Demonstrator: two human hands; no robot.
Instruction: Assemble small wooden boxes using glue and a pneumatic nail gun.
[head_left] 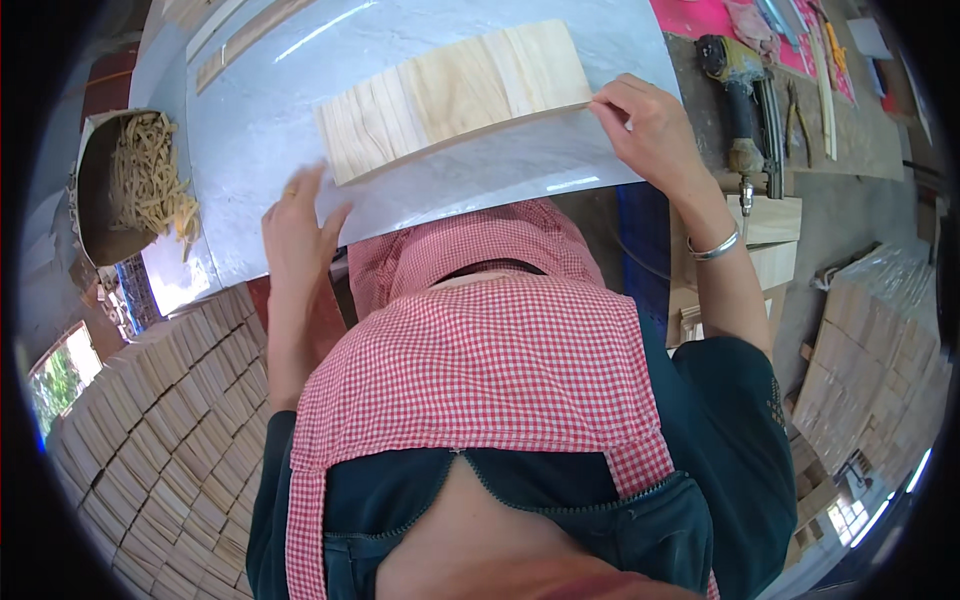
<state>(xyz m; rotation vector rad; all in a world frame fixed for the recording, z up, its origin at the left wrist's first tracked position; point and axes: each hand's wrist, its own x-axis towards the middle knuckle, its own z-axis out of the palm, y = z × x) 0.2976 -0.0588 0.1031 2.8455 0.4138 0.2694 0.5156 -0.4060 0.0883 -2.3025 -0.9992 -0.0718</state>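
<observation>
A pale wooden board (455, 95) with broad grain bands lies slantwise on the light grey-blue tabletop (240, 150) in front of me. My right hand (645, 125) pinches the near right corner of the board between thumb and curled fingers. Off the board's left end, over the table's front edge, is my left hand (298, 225). Its thumb stands apart from the fingers, and it holds nothing; the fingertips are slightly blurred.
A container of curled wood strips (150, 175) adjoins the table's left side. To the right lie a power drill (738, 100) and pliers (798, 125). Thin wooden strips (250, 40) lie at the far left. Stacked wood pieces (170, 440) rise at lower left, and a wrapped stack (870, 350) stands right.
</observation>
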